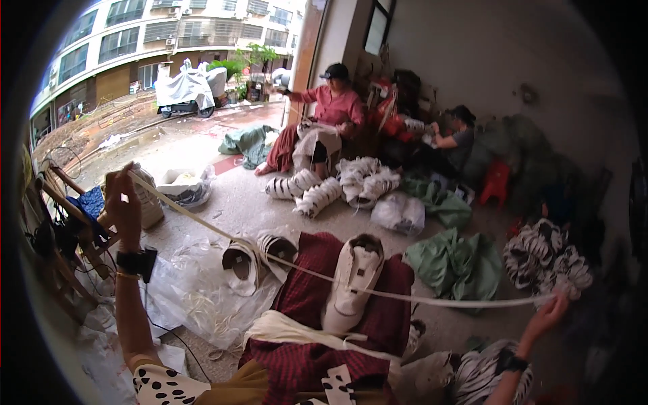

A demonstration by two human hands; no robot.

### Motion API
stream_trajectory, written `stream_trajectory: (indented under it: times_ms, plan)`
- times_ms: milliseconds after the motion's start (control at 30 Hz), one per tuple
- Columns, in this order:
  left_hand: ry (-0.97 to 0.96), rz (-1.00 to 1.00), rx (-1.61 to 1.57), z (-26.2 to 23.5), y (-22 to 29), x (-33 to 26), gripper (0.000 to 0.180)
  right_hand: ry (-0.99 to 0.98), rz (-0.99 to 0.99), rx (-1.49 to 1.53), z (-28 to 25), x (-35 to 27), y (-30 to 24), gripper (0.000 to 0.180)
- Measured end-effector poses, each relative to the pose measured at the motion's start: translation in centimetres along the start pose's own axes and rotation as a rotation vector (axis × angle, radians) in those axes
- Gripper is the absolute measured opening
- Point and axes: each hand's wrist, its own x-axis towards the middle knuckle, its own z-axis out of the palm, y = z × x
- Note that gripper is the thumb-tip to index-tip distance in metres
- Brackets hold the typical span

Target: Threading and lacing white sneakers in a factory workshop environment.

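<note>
A white shoe (347, 307) lies on my lap over a dark red checked cloth (314, 260), its opening pointing away from me. A long pale shoelace (445, 301) stretches across it, pulled taut between my raised hands. My left hand (123, 202) pinches one end at the upper left. Out to the right, my right hand (550, 316) is closed on the other end. Whether the lace runs through the shoe's eyelets I cannot tell. A bundle of loose pale laces (290, 329) rests across my lap, nearer than the shoe.
Two white shoes (241, 268) stand by clear plastic sheeting (196, 283) at the left. Green sacks (455, 266) and piles of striped shoes (547, 260) lie at the right. Two people sit further back, one in a red shirt (331, 108), near more shoes (364, 179).
</note>
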Motion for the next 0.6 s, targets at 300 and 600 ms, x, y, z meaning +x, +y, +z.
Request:
stream_trajectory:
  times_ms: [300, 600]
  plan:
    - [-0.483, -0.610, -1.174, 9.1, 19.7, -6.8, 0.022, -0.691, 0.652, 0.961, 11.2, -10.6, -21.9, 0.020]
    - [-1.185, -0.678, -1.256, 12.9, 29.1, -17.2, 0.022, -1.044, 0.417, 1.129, 13.6, -12.6, -32.9, 0.014]
